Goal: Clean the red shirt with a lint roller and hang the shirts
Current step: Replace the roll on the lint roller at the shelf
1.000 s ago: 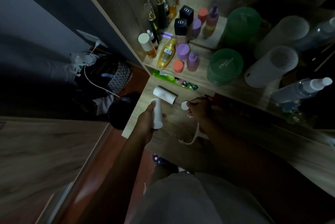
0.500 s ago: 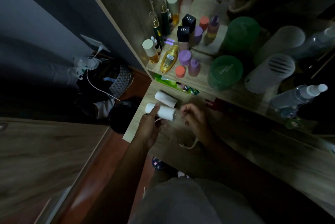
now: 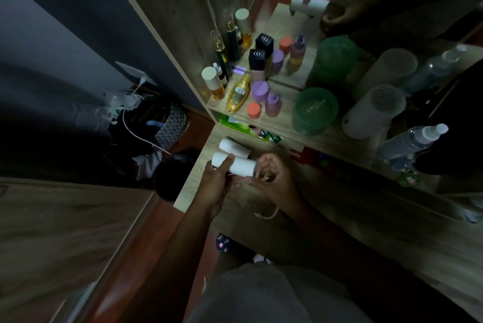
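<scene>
Right hand (image 3: 271,179) reached the lint roller (image 3: 235,166)

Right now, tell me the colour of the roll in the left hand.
White; the roll in the left hand shows best in the head view.

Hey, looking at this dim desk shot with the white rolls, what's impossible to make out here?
Head view only:
- White paper-wrapped roll: the left hand covers its near side, and its handle is hidden.
- Right hand: its curled fingers hide whatever it works at the roll's end.
- Second white roll on the wooden desk: partly behind the held one.
- Green packet under the shelf: text too small, shadowed.
- Red shirt: not visible; the frame is too dark.
</scene>
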Action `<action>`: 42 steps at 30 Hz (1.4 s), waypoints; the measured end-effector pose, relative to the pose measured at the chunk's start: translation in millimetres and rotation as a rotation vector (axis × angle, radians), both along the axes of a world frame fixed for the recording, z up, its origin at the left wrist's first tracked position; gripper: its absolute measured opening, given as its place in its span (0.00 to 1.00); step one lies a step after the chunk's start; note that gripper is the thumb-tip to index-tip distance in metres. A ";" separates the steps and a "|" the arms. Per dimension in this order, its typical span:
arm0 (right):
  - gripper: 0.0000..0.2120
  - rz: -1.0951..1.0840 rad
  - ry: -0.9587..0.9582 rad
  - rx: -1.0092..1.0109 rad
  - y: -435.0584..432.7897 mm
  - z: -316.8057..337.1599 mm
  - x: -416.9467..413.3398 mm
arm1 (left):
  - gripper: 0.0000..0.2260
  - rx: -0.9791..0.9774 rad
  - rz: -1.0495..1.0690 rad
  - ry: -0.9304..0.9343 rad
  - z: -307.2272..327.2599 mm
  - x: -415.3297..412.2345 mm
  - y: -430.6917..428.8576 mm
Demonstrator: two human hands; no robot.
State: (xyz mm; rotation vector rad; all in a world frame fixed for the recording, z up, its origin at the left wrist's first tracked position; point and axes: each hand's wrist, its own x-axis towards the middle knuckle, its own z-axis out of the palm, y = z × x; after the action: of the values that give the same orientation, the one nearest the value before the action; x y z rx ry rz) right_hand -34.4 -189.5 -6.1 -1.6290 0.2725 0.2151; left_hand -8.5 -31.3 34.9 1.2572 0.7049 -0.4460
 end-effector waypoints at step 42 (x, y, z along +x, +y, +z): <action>0.16 -0.010 0.247 -0.497 -41.7 -84.3 10.7 | 0.24 0.102 0.118 -0.022 -26.5 -14.9 14.8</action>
State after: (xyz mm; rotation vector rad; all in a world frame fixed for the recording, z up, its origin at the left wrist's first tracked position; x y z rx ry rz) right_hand -23.7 -231.2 -90.4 -2.0939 0.5561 0.3630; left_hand -23.4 -16.5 8.4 1.3068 0.7865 -0.3019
